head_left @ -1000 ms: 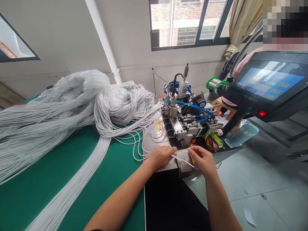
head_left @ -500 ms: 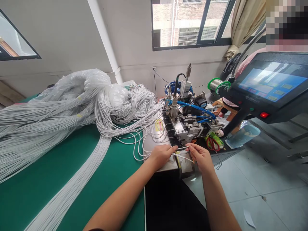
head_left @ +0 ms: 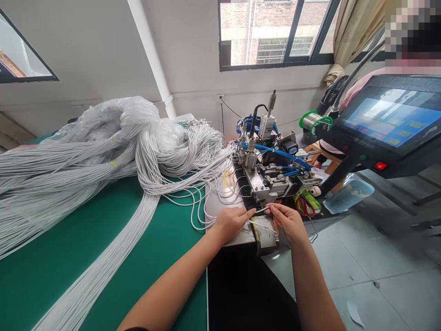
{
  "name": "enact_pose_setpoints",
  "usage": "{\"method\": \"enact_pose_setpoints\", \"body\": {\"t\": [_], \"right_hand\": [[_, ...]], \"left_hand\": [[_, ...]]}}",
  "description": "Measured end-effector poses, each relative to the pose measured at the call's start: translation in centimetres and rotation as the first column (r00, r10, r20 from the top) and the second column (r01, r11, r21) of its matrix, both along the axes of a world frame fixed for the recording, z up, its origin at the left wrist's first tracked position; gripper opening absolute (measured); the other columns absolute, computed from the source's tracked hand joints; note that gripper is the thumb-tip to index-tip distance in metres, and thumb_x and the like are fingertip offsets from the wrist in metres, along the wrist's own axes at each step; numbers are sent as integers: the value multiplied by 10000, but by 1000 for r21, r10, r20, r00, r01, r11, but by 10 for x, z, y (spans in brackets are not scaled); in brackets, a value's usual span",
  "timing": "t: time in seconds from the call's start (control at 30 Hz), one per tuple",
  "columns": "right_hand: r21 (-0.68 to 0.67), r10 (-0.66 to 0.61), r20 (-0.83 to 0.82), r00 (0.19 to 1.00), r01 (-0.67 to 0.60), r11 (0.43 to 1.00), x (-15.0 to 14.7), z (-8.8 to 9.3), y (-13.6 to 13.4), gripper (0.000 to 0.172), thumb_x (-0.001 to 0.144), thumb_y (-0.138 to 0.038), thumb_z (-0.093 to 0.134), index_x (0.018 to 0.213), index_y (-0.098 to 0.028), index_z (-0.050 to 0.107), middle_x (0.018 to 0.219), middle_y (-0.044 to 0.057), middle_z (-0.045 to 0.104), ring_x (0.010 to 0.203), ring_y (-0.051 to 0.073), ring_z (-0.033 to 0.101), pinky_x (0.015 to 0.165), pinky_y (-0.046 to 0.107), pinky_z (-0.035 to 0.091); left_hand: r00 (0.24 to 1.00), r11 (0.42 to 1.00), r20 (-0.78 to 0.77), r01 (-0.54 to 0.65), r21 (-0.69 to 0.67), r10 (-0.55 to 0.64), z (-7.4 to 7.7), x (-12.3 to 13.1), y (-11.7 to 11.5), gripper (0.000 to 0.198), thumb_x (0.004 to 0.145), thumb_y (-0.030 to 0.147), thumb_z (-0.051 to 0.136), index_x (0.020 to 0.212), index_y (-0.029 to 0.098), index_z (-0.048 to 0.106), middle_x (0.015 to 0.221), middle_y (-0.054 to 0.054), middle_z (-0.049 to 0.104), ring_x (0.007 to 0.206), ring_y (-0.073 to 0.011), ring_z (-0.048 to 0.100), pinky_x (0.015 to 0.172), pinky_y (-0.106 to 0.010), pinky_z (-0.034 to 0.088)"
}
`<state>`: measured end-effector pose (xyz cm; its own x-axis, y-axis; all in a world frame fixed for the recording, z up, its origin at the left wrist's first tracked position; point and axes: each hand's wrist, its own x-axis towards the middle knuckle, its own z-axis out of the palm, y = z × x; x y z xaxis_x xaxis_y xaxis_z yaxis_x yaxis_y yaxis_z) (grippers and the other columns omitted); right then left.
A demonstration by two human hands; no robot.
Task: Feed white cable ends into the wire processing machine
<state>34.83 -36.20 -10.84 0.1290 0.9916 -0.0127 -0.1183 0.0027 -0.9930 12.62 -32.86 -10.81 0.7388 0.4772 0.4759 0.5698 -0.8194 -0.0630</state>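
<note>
1. Grip of the left hand [head_left: 231,223]: closed, with thumb and forefinger pinching a thin white wire [head_left: 261,211] near the right edge of the desk [head_left: 103,257].
2. The right hand [head_left: 288,221] has its grip closed on the same white wire, just beside the left. A short stretch runs between the two hands, and a loose tail with an orange tip hangs below the right hand.
3. Just beyond the fingertips stands a small machine [head_left: 272,177] with blue hoses. The held wire lies close to its front block. With fingers this near, a cycling part could nip them, and a slack or skewed wire could sit crooked against the block.
4. Scissors [head_left: 306,202] with red and green handles lie right of the machine, near the right hand. A careless wrist could knock them off the desk's right edge.
5. Loose loops [head_left: 206,202] of white cable spill beside the left hand. They could snag the held wire and drag it off line.
6. Further back, heavy cable bundles [head_left: 103,151], partly under clear plastic, cover the desk's far left.
7. A solder spool [head_left: 310,120] sits behind the machine. At the far right a touchscreen [head_left: 389,117] hangs on an arm, with a red light lit below it.
</note>
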Motion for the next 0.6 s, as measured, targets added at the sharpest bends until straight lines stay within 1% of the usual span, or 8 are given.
{"method": "enact_pose_setpoints", "body": {"t": [0.07,0.13,0.23,0.3,0.37,0.43,0.5,0.6], "right_hand": [[-14,35,15,999,-35,999,3,0,2,394,712,-474,736,922,-141,736,749,74,701,424,50,293,401,225,194],[-34,49,83,995,-46,998,6,0,4,394,713,-486,724,901,-139,734,740,72,701,429,62,348,408,226,242],[-10,24,287,958,-22,1000,9,0,6,368,740,-483,685,876,-143,720,771,78,707,552,136,533,491,247,384],[40,-12,469,883,-7,999,9,2,7,330,772,-461,646,861,-150,708,784,80,704,660,187,597,583,278,444],[85,-44,623,781,-12,996,8,5,8,298,801,-440,607,849,-161,697,772,76,699,680,205,605,625,299,455],[107,-50,709,703,-38,994,7,8,8,283,824,-432,575,842,-173,688,758,69,696,666,208,603,619,302,449],[116,-38,742,669,-73,991,8,10,10,279,842,-430,552,837,-181,679,770,67,699,677,212,609,615,300,445],[135,-31,741,670,-104,985,12,6,16,277,849,-431,538,806,-184,658,769,57,688,693,210,601,621,292,434]], "left_hand": [[1000,1000,-14,-5,-6,5,1,0,0,365,936,154,398,1264,200,552,770,-17,624,669,-114,603,586,-217,469],[1000,1000,-19,-17,-15,17,2,0,-1,378,930,151,402,1274,210,546,770,-16,624,673,-119,603,587,-219,469],[998,998,-22,-55,-36,55,4,2,-2,434,902,135,420,1314,235,516,773,-11,623,664,-125,600,580,-220,465],[997,995,-25,-81,-53,80,5,2,-3,460,880,132,435,1315,256,515,793,-12,625,656,-128,598,570,-220,463],[995,993,-25,-99,-67,97,5,2,-3,451,869,139,447,1290,273,537,815,-16,627,654,-132,599,562,-221,462],[993,990,-20,-117,-80,116,5,3,-3,438,867,146,453,1272,281,551,832,-21,630,661,-136,604,563,-222,464],[991,987,-13,-132,-96,131,4,3,-3,428,873,151,450,1266,283,556,846,-26,634,674,-139,610,572,-223,468],[990,982,-15,-143,-124,143,2,4,-2,417,886,161,446,1270,282,552,874,-37,637,706,-142,618,597,-223,476]]}}
